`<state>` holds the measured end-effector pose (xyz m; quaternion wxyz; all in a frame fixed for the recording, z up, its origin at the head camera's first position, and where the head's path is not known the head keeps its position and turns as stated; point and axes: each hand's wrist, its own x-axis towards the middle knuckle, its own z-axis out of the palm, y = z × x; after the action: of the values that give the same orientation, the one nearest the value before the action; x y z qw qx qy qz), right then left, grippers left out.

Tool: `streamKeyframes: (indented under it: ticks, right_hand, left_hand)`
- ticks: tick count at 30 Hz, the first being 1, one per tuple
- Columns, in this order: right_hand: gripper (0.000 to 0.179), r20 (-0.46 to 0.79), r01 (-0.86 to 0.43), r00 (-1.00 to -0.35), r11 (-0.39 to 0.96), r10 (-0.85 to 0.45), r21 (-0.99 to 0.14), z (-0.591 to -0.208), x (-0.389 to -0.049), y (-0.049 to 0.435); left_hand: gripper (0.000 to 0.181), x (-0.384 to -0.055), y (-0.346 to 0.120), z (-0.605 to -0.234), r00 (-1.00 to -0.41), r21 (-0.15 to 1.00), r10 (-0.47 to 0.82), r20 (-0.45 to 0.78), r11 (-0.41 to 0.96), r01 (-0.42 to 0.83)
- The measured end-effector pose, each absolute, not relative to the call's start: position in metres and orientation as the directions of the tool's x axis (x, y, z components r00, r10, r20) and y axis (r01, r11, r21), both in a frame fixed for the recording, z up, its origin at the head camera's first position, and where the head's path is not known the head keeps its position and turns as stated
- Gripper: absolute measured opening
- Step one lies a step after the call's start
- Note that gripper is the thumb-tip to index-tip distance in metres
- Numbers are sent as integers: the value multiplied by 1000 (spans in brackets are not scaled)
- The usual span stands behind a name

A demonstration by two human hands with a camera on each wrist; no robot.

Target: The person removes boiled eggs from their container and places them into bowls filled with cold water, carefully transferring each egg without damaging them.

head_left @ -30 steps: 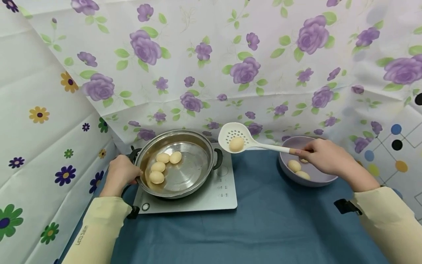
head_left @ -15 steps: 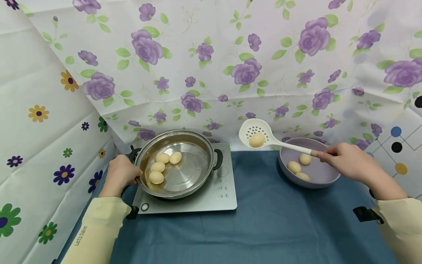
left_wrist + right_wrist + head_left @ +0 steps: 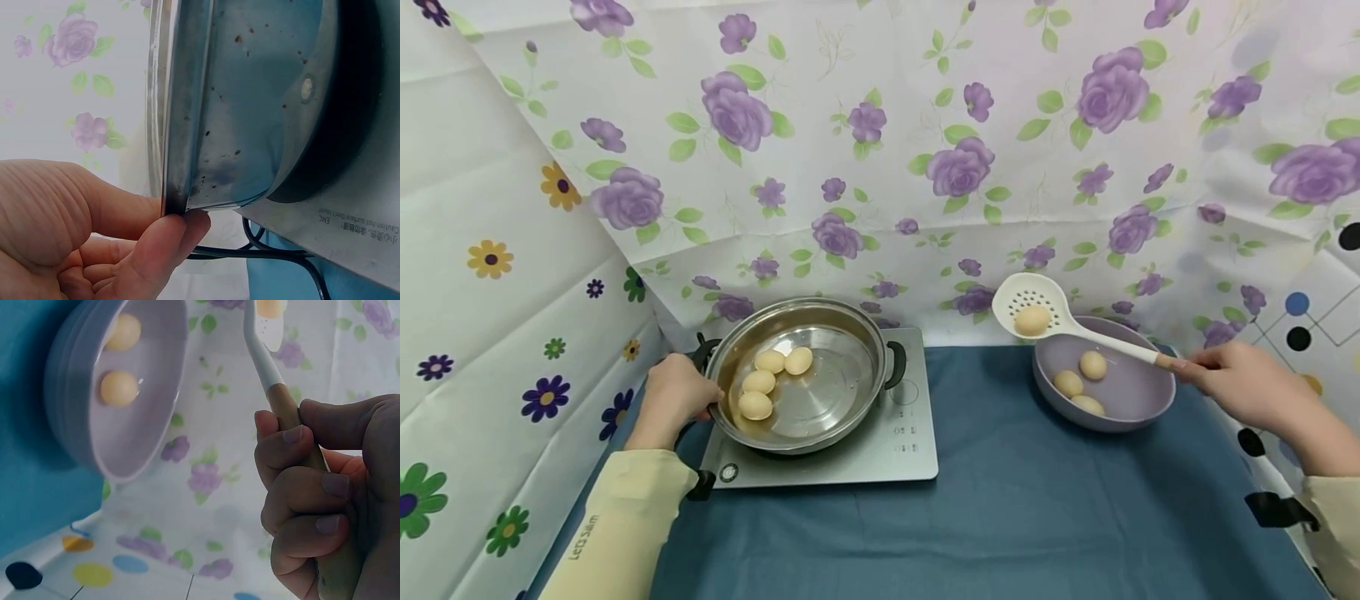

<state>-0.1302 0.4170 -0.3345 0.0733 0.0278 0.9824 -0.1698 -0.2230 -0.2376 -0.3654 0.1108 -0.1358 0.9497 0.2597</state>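
My left hand (image 3: 676,398) pinches the rim of a steel pot (image 3: 842,387) at its left handle, thumb above and fingers below in the left wrist view. Several pale eggs (image 3: 756,406) lie in the pot's left part. With curled fingers my right hand (image 3: 1255,387) grips the wooden end of a white slotted spoon (image 3: 1058,315). One egg (image 3: 1032,320) rests in the spoon's perforated head, raised above the back left rim of a purple bowl (image 3: 1138,392). Inside that bowl are 3 eggs (image 3: 1093,365); the right wrist view shows 2 of them.
The pot stands on a silver induction cooker (image 3: 917,442) with a black cable (image 3: 287,252) behind it. Blue cloth (image 3: 985,483) covers the table. A flowered sheet (image 3: 880,167) hangs close behind pot and bowl.
The right hand has carried the slotted spoon and its egg rightward, from between pot and bowl to over the bowl's back left rim. The left hand stays at the pot.
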Motion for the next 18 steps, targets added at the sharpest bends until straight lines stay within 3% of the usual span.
streamKeyframes:
  ticks: [5,18]
  right_hand:
    - [68,-164,118,-984,941,68,-316,-341,-123,432]
    - [59,-168,180,-976,938,135,-296,-359,-114,454]
  left_hand:
    - [24,-222,-237,-365,-939,466,-197,-280,828,-313]
    - [26,-223,-235,-364,-932,455,-216,-289,826,-333]
